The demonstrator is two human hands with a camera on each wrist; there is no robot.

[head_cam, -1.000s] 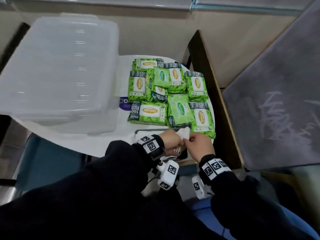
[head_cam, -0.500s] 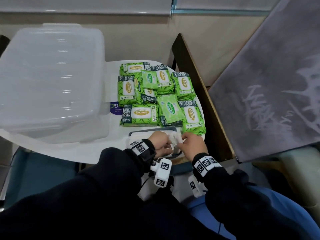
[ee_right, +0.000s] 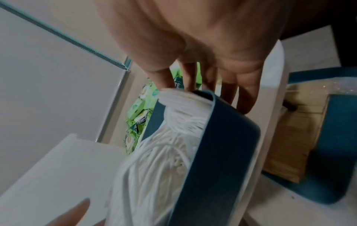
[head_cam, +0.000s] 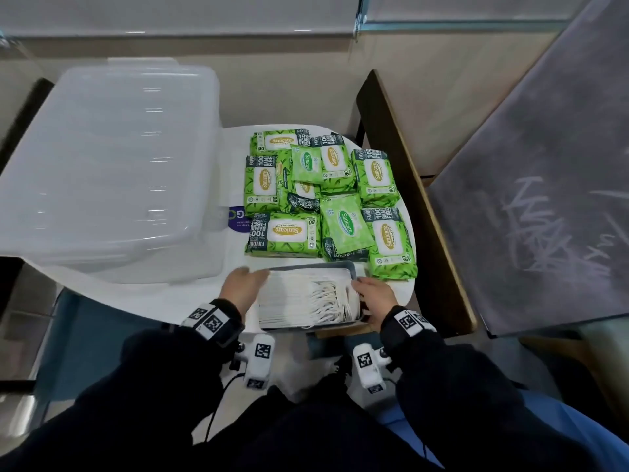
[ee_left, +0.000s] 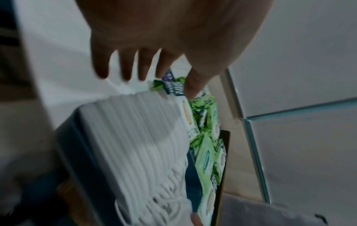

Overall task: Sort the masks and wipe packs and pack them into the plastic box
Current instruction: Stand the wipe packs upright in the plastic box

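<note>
A small white table (head_cam: 190, 301) stands against a pale wall, with a dark wooden panel (head_cam: 418, 212) along its right side. From the head view, the clear plastic box (head_cam: 105, 172) sits lid-on at ten o'clock, running off the table's left edge so that its far side is hard to follow. Green wipe packs (head_cam: 326, 199) lie overlapped at twelve o'clock, some half buried under others. At the near edge a grey-blue tray (head_cam: 313, 265) holds a stack of white masks (head_cam: 299, 298), ear loops bunched at its right end. The left hand (head_cam: 242, 287) flanks the tray at nine o'clock, fingers extended and loose; the right hand (head_cam: 374, 298) is at three o'clock, fingertips on the rim. Dark sleeves (head_cam: 170, 386) cover both forearms.

In the left wrist view, blurred, the left hand (ee_left: 164, 38) hangs spread above the masks (ee_left: 135, 137), fingers straight and gripping nothing. The wipe packs (ee_left: 206, 145) show beyond, at one o'clock.

In the right wrist view, the right hand (ee_right: 193, 53) reaches over the tray's (ee_right: 222, 137) corner; the thumb touches the loops while the fingers pass outside the wall. Whether they grip it I cannot tell. The masks (ee_right: 154, 175) are smeared by motion.
</note>
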